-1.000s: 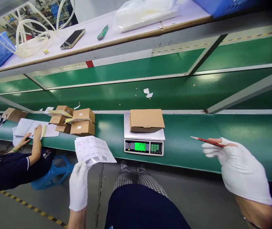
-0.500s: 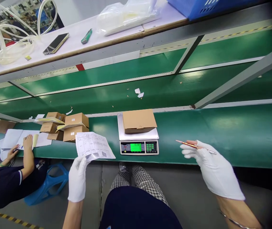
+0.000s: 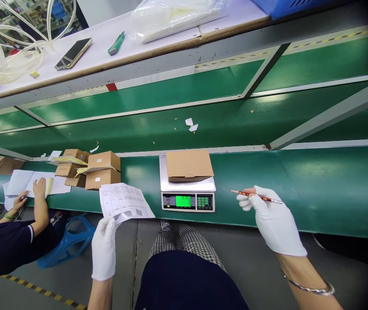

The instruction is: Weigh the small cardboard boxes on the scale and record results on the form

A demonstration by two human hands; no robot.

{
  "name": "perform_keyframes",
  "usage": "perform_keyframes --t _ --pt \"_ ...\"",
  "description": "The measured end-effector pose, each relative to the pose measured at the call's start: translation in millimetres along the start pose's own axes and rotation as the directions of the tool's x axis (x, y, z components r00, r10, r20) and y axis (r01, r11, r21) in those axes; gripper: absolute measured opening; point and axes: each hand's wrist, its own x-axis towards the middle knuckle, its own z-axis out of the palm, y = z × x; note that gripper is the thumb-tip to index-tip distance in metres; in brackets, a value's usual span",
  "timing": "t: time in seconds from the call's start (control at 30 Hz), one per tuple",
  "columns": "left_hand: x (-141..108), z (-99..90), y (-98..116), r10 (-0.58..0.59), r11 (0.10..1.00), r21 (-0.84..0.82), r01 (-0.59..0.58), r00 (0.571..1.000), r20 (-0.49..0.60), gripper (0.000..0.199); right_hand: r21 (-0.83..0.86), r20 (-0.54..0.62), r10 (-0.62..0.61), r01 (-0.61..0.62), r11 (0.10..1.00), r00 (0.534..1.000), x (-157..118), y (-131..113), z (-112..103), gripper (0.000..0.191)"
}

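Observation:
My left hand [image 3: 104, 247], in a white glove, pinches the lower edge of a printed sheet [image 3: 124, 201] near the front edge of the green bench. My right hand [image 3: 272, 219], gloved in white, is closed on a red pen [image 3: 255, 196], its tip pointing left. Between the hands stands a digital scale [image 3: 188, 201] with a lit green display. A closed cardboard box [image 3: 189, 165] rests on the scale's metal plate, touched by neither hand.
Small cardboard boxes [image 3: 103, 177] are stacked left of the scale. Farther left a co-worker's hands [image 3: 39, 188] lie on papers [image 3: 19, 183], beside a blue stool [image 3: 67, 245]. The shelf above holds a phone [image 3: 73, 54], a green cutter [image 3: 116, 43] and a plastic bag [image 3: 177, 19].
My right hand has moved left with the pen, closer to the scale. The sheet in my left hand has shifted slightly down and left. The camera view has shifted a little.

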Motion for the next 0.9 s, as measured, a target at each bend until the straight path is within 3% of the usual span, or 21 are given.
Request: perform_keyframes --t 0.13,0.37,0.9 --pt "2 1.5 -3 -0.061 0.997 -0.037 0.062 0.998 0.028 0.042 -0.033 0.036 -0.008 0.010 0.999 0.999 2 3 0 0.030" --pt "7 7.5 -2 -0.059 0.997 -0.059 0.059 0.998 0.008 0.041 -0.095 0.068 0.060 -0.054 0.994 0.996 8 14 -5 0.034" --pt "17 34.9 15 -0.009 0.999 0.042 0.009 1.000 0.019 0.043 -0.155 0.079 -0.014 0.026 0.988 0.997 31 6 14 0.032"
